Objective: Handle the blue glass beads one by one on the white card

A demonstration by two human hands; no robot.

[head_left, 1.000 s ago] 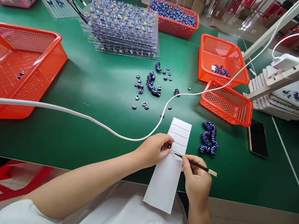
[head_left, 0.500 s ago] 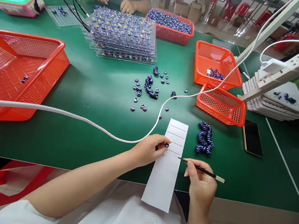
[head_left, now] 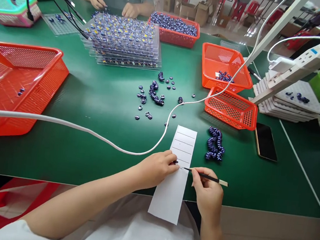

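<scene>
Tool (head_left: 211, 178) (black) nearer left hand (head_left: 155, 169)

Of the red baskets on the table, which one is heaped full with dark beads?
The far basket, just right of the stacked clear trays; each other red basket shows few beads or none.

White short sleeves (head_left: 24, 231) and matching plain white top (head_left: 128, 229).

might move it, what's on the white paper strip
The white paper strip has black lines higher up. The left hand, pinching a dark bead, covers part of the left edge; a thin tool reaches in from the right. Anything under that hand is hidden.
</scene>
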